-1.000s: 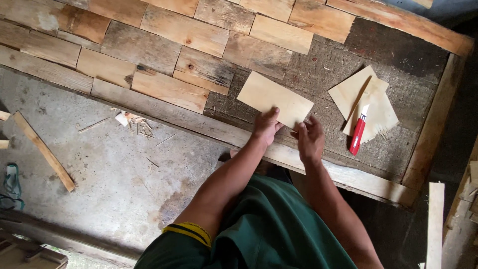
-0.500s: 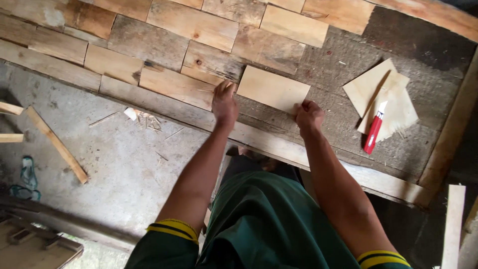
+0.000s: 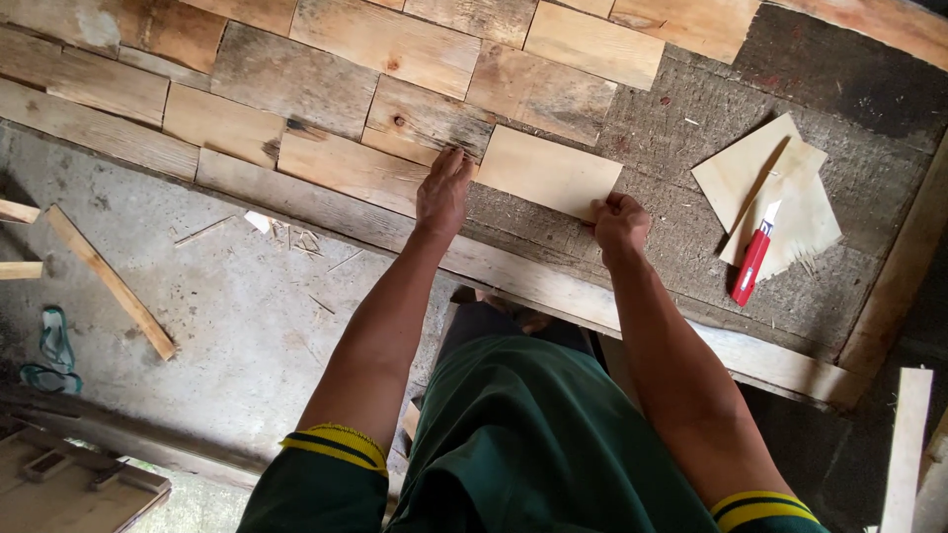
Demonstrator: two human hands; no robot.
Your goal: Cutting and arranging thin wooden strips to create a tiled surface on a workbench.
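Left hand: the left hand (image 3: 443, 192) lies flat, fingers spread, at the left end of the pale wooden tile (image 3: 548, 172), pressing on the board next to it; it grips nothing.
Right hand: the right hand (image 3: 619, 219) is curled at the tile's lower right corner, fingertips on its edge; whether it pinches the tile or only pushes it cannot be told.
Hands: apart, one at each end of the tile.
Tile: flat on the dark rough panel (image 3: 691, 109), its left end against the row of laid wooden pieces (image 3: 346, 166).
Knife: a red utility knife (image 3: 752, 262) lies to the right, well apart from the right hand, its blade on a few thin wood sheets (image 3: 743, 173).
Frame: a wooden rail (image 3: 553, 286) runs along the panel's near edge.
Floor: concrete floor (image 3: 227, 316), with a loose wood strip (image 3: 109, 279) and small splinters (image 3: 296, 237).
Clothing: green shorts (image 3: 533, 444).
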